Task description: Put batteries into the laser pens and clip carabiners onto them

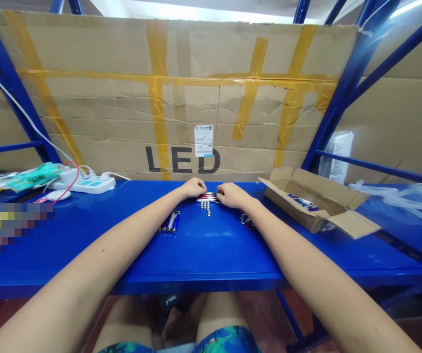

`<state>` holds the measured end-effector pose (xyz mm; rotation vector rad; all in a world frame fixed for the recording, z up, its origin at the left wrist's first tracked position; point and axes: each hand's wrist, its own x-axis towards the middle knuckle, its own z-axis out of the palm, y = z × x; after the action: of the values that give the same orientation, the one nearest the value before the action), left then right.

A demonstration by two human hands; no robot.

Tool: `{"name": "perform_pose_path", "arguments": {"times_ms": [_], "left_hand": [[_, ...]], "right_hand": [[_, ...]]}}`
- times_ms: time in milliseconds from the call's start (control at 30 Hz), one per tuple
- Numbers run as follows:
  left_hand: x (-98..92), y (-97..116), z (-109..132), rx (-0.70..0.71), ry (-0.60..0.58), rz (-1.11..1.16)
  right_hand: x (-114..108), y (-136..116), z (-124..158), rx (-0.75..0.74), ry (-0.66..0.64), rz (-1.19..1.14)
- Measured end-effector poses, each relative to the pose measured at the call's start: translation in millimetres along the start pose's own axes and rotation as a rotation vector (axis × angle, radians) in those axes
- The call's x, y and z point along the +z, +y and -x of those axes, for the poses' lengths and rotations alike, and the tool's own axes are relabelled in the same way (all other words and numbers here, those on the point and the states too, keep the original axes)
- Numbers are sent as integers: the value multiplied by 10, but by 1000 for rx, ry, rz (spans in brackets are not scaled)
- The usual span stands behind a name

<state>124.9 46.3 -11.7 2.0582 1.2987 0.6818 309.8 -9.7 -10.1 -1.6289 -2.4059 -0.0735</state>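
Both my arms reach far forward over a blue metal bench [203, 250]. My left hand [194, 187] and my right hand [232, 194] are curled, knuckles up, on either side of a small row of red and silver cylinders [207, 197] that lie between them. What the fingers grip is too small to make out. Several small silver round pieces [207, 208] lie in a cluster just in front of that row. A few pen-like tubes [170, 222] lie to the left, by my left forearm. More small parts [246, 220] lie partly hidden under my right forearm.
An open cardboard box [317, 201] with small parts inside sits at the right. A white power strip [86, 182] with cables lies at the back left, beside green packaging [34, 176]. A taped cardboard wall marked LED [181, 98] closes the back. Clear plastic bags [391, 196] lie far right.
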Motion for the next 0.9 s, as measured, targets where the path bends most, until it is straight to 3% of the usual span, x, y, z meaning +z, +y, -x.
{"name": "perform_pose_path", "arguments": {"times_ms": [300,900], "left_hand": [[-44,-35,-13,47,-78,-17],[-72,54,94,27,-63,5]], "right_hand": [[-9,6,15,8,-3,1],[-16,19,26,61,15,-63]]}}
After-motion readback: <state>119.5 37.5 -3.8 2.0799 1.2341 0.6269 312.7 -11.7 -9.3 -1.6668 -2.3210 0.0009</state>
